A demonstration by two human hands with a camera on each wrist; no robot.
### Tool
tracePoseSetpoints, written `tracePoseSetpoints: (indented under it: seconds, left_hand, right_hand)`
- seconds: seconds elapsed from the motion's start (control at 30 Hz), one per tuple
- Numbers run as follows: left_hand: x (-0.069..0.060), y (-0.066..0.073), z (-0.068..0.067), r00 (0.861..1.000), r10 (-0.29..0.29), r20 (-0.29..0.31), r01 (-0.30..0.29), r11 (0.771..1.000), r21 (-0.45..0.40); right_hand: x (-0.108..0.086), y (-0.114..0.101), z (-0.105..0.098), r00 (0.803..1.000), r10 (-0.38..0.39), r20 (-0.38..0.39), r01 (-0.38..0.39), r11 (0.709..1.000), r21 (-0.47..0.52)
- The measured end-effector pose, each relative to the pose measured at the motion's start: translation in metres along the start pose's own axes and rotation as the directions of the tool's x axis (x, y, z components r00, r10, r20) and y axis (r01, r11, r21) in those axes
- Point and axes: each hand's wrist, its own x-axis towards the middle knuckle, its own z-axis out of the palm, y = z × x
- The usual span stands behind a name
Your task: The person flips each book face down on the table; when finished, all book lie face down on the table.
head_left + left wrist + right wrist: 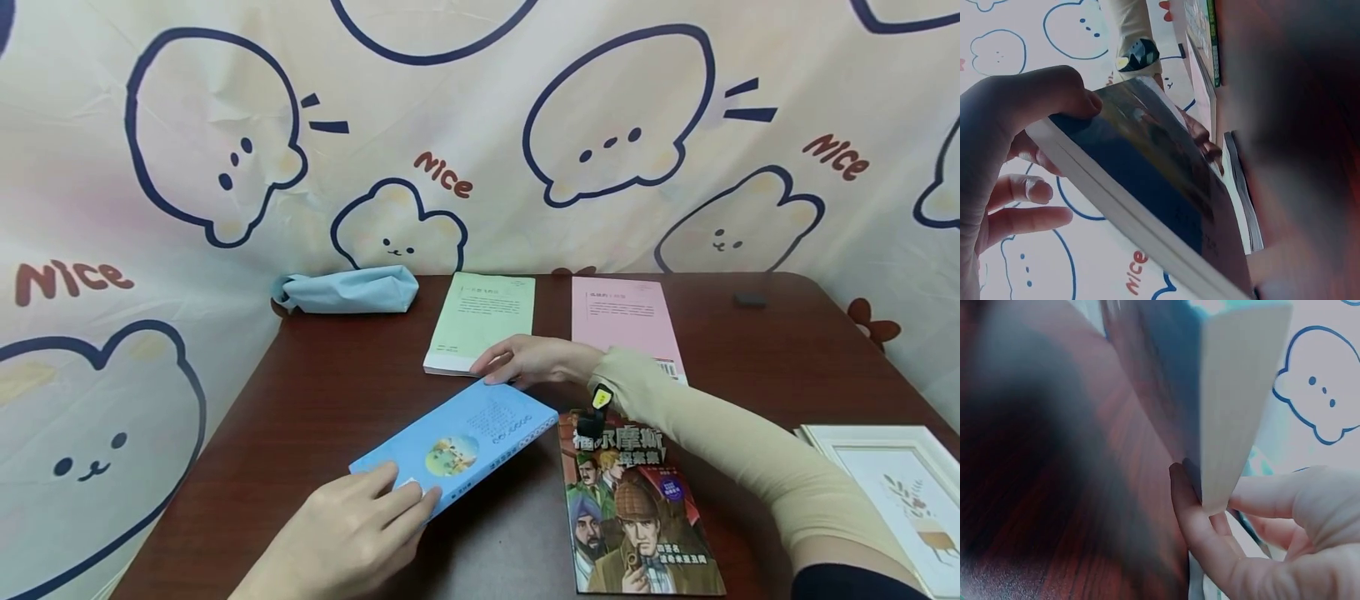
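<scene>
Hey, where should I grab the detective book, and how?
After putting down the blue book, I'd come from the near side and take the detective book by its bottom edge, thumb on the cover, fingers underneath. It lies flat, cover up, with that edge facing you, while the right sleeve crosses the view over its top end.

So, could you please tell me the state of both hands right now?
Left hand: closed, holding the blue book near one end.
Right hand: closed, pinching its far end.
</scene>
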Motion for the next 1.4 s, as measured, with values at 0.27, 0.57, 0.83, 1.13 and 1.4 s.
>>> tracePoseSetpoints:
  seconds: [0.27,0.57,0.83,1.13,1.4]
  left_hand:
    - [0.001,0.007,0.006,0.999,0.012,0.05,-0.009,0.998,-0.06]
    - [0.0,0.009,0.016,0.995,0.074,0.073,-0.067,0.994,-0.091]
    - [-0.001,0.015,0.031,0.981,0.1,0.169,-0.069,0.981,-0.181]
    - [-0.003,0.023,0.049,0.969,0.116,0.218,-0.055,0.963,-0.265]
    - [-0.005,0.027,0.06,0.956,0.119,0.267,-0.039,0.957,-0.287]
  right_hand:
    - [0.007,-0.001,0.006,0.999,-0.028,-0.021,0.026,0.996,-0.086]
    - [0.012,-0.001,0.008,0.993,-0.11,-0.033,0.103,0.983,-0.153]
    - [0.02,0.004,0.007,0.974,-0.223,-0.035,0.205,0.94,-0.273]
    - [0.028,0.008,0.01,0.975,-0.224,0.006,0.213,0.919,-0.331]
    - [0.029,0.0,0.022,0.945,-0.325,-0.032,0.243,0.764,-0.597]
